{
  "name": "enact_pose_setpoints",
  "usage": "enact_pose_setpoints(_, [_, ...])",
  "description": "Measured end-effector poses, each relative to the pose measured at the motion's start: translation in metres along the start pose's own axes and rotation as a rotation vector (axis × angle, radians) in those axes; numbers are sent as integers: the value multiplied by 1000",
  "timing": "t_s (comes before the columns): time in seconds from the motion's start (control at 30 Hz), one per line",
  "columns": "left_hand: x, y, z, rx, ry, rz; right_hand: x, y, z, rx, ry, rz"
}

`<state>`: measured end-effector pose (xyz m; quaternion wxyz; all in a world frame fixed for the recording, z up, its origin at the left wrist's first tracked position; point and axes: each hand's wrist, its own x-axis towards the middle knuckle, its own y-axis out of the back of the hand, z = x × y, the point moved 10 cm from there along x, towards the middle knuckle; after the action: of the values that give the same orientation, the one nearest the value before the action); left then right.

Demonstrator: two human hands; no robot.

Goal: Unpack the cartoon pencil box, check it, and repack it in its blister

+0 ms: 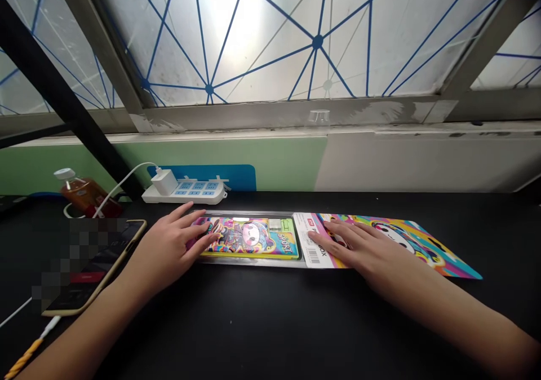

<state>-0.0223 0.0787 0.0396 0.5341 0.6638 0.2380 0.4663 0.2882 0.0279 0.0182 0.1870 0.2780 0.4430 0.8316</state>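
Left hand, open, rests its fingers on the boxed pencil case; right hand, open, lies on the card at the case's 3 o'clock, seemingly pinning both flat to the table.

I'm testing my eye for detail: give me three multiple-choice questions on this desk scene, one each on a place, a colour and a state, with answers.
1. Where is the right hand?
A) on the printed card
B) on the phone
C) on the power strip

2. What colour is the cap of the bottle?
A) red
B) blue
C) white

3. The white charger is:
A) lying loose
B) plugged into the power strip
C) held in a hand

1: A, the hand lies on the card.
2: C, the cap shows white on top.
3: B, it sits in the strip, its cable leading away.
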Motion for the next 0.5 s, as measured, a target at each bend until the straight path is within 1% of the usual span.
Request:
enact_pose_setpoints(0.13, [0, -7, 4, -57, -5, -27, -4, 3, 12, 49, -57, -18])
enact_pose_setpoints(0.3, [0, -15, -5, -158, 58, -94, -11, 14, 28, 66, -78, -2])
enact_pose_setpoints(0.37, [0, -14, -8, -197, 67, -104, -15, 20, 38, 73, -108, 24])
enact_pose_setpoints(0.43, [1, -13, -10, -248, 69, -109, -18, 27, 49, 103, -174, 61])
enact_pose_setpoints(0.5, [1, -14, -9, -295, 68, -125, -17, 37, 54, 136, -226, 110])
